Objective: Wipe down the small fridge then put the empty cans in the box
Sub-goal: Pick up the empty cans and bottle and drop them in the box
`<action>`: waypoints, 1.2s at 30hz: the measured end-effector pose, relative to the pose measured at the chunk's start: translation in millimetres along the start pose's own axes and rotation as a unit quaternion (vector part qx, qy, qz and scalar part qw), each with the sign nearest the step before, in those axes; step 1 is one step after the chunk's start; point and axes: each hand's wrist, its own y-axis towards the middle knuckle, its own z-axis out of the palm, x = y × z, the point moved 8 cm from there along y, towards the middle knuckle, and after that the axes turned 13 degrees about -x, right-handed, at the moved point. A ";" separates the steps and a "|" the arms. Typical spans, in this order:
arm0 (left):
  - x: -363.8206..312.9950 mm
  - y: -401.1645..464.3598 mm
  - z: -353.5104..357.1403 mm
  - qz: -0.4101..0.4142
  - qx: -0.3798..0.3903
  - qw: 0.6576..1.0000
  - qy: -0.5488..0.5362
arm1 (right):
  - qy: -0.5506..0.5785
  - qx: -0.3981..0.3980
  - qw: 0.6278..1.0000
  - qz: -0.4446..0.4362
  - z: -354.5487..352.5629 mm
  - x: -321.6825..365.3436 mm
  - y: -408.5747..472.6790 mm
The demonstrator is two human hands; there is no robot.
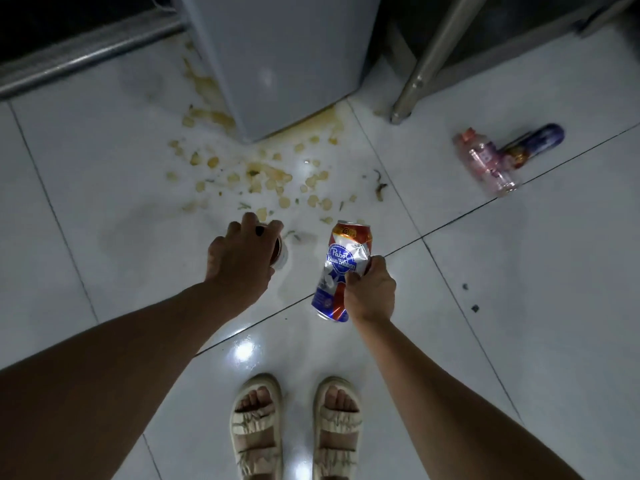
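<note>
White glossy tiles [104, 168] lay open around the fridge [284, 64]. Left hand [239, 261] gripped an upright can [281, 252] from above; right hand [370, 292] clasped a crumpled can [341, 265].

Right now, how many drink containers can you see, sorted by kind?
Cans held in the hands: 2, a crumpled Pabst can in the right hand and a can under the left hand.
Dark can lying on the floor: 1.
Clear plastic bottle: 1.
Total: 4.

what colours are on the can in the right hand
Silver, blue and red, on the dented beer can, head view.
</note>
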 end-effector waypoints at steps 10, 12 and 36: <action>-29.0 -23.6 -227.9 0.003 -0.048 0.999 -0.003 | 0.041 -0.051 0.996 -0.066 -207.8 127.8 -44.3; -30.8 -35.8 -272.0 0.005 -0.059 0.998 -0.012 | 0.038 -0.058 0.994 -0.087 -247.8 150.5 -62.6; -80.7 -212.2 -597.0 0.169 -0.148 0.971 -0.078 | 0.134 -0.208 0.966 -0.073 -583.9 215.6 -314.9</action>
